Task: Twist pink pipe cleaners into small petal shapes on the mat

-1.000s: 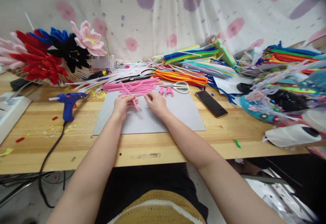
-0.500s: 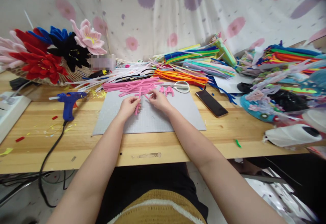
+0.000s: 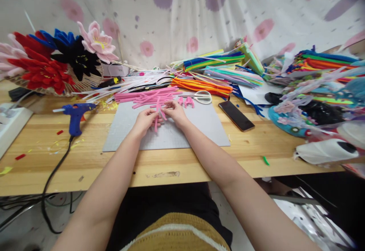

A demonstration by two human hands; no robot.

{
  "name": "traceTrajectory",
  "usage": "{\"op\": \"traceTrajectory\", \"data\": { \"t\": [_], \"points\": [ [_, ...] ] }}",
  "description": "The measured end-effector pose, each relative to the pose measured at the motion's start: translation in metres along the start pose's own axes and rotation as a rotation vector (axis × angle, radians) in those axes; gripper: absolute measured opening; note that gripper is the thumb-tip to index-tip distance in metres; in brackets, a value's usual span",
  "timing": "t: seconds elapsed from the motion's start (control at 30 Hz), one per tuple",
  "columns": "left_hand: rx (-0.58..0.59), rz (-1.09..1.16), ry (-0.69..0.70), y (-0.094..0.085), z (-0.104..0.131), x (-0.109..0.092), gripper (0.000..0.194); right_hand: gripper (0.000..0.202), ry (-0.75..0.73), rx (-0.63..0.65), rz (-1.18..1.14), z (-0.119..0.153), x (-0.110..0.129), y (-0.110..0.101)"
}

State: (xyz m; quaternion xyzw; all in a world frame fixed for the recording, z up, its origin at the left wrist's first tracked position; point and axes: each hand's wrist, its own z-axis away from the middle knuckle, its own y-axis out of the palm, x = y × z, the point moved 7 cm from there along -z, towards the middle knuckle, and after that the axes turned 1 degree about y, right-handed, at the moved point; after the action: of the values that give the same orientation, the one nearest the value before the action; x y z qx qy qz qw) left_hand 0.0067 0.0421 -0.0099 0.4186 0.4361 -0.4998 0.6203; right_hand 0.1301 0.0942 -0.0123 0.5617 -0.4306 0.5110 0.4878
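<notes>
Over the grey cutting mat (image 3: 168,139), my left hand (image 3: 146,121) pinches pink pipe cleaners (image 3: 156,118) that stand roughly upright. My right hand (image 3: 176,113) is closed on an end of the pink pieces, just to the right, with the fingertips of both hands close together. How many pieces are held cannot be made out. Behind the hands lies a pile of cut pink pipe cleaners (image 3: 145,96). Small bent pink pieces (image 3: 188,102) rest on the mat near the scissors (image 3: 203,97), to the right of my right hand.
A blue glue gun (image 3: 75,118) with a trailing cord lies left of the mat. To the right is a phone (image 3: 236,116). Bundled orange pipe cleaners (image 3: 202,86) and other colours line the back. Fuzzy flowers (image 3: 45,72) stand at far left, a white thread cone (image 3: 325,152) at right.
My right hand has moved slightly left, bringing its pink piece against those in my left hand. The pieces now cross or touch between my fingertips.
</notes>
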Motion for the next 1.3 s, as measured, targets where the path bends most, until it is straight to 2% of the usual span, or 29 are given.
{"op": "traceTrajectory", "data": {
  "t": [0.13, 0.33, 0.43, 0.57, 0.77, 0.93, 1.1, 1.17, 1.3],
  "points": [
    [0.088, 0.009, 0.030, 0.007, 0.003, -0.001, 0.018, 0.029, 0.026, 0.045, -0.004, 0.000, -0.010, 0.007],
    [0.102, -0.021, 0.041, 0.005, 0.004, -0.002, 0.026, 0.032, 0.035, 0.114, -0.110, 0.001, -0.007, 0.011],
    [0.133, -0.080, 0.053, 0.006, 0.004, -0.003, 0.027, 0.030, 0.076, 0.145, -0.117, 0.002, -0.007, 0.011],
    [0.144, -0.110, 0.053, 0.004, 0.003, -0.003, 0.027, 0.027, 0.104, 0.107, -0.101, 0.001, -0.005, 0.004],
    [0.141, -0.080, 0.039, 0.000, 0.004, -0.007, 0.023, 0.025, 0.080, 0.146, -0.110, 0.000, 0.003, 0.000],
    [0.102, -0.075, 0.054, -0.007, 0.002, -0.009, 0.023, 0.022, 0.043, 0.186, -0.023, -0.001, 0.008, -0.005],
    [0.184, -0.103, -0.010, -0.003, 0.001, 0.000, 0.019, 0.023, 0.009, 0.249, 0.073, 0.002, 0.011, -0.003],
    [0.172, -0.099, -0.005, -0.002, 0.002, 0.000, 0.023, 0.020, 0.008, 0.200, 0.059, 0.000, 0.010, -0.006],
    [0.117, -0.081, 0.022, -0.003, 0.004, -0.004, 0.041, 0.015, 0.044, -0.016, -0.080, -0.008, 0.007, -0.024]
  ]
}}
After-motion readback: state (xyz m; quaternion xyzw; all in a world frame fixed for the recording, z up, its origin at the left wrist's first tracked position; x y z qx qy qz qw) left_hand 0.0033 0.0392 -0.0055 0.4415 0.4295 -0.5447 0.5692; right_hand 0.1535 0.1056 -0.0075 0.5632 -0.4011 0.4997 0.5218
